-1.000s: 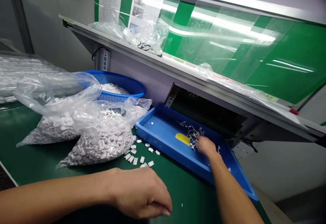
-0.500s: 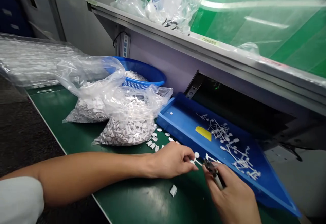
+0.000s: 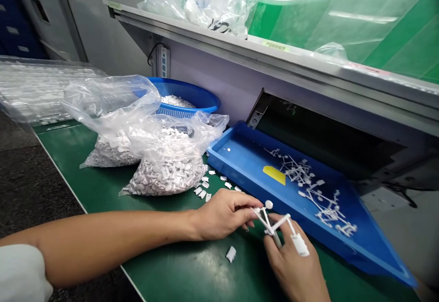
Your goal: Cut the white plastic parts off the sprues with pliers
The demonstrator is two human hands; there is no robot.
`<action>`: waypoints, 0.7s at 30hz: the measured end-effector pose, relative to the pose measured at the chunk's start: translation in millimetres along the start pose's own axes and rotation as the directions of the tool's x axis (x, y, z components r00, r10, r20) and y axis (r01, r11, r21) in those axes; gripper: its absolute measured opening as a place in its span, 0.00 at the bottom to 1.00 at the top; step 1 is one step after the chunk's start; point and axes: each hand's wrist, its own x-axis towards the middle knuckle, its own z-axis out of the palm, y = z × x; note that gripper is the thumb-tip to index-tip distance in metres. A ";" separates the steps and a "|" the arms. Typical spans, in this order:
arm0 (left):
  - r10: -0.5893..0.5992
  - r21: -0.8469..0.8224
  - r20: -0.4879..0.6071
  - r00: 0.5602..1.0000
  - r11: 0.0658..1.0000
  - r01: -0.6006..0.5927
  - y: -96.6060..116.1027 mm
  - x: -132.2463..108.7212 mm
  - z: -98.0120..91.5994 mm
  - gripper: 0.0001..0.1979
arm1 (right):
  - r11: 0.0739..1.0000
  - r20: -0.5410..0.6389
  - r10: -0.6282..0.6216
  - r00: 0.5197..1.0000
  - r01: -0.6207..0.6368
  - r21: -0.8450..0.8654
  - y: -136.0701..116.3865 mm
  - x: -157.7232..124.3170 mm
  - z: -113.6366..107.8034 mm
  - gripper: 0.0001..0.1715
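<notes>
My left hand pinches one end of a white plastic sprue between thumb and fingers. A round white disc sits at the top of this branched piece, and a small rectangular white part hangs from its right end. Behind the sprue, my right hand is closed around a pair of nippers. Their grey handle shows between thumb and fingers, while the jaws are mostly hidden. A loose white rectangular part lies on the green table, below my left hand.
Behind my hands stands a blue tray with a heap of bare sprues and a yellow piece. Clear bags of small white parts and a blue basket are at the left. A shelf overhangs the table.
The sprue has turned and come up in front of my right hand, showing its rectangular end. The nippers' jaws have gone behind it. My hands have shifted slightly left in view.
</notes>
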 end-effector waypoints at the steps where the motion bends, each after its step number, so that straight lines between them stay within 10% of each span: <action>1: 0.007 0.014 -0.003 1.000 1.000 -0.007 -0.5 -0.7 0.3 0.16 | 1.000 -0.005 -0.001 1.000 0.001 0.003 -3.3 -1.0 0.6 0.11; 21: 0.280 0.337 0.050 0.959 0.899 -0.280 -6.6 0.7 -9.2 0.14 | 0.999 0.117 -0.040 0.992 0.039 0.012 4.7 -6.2 3.0 0.09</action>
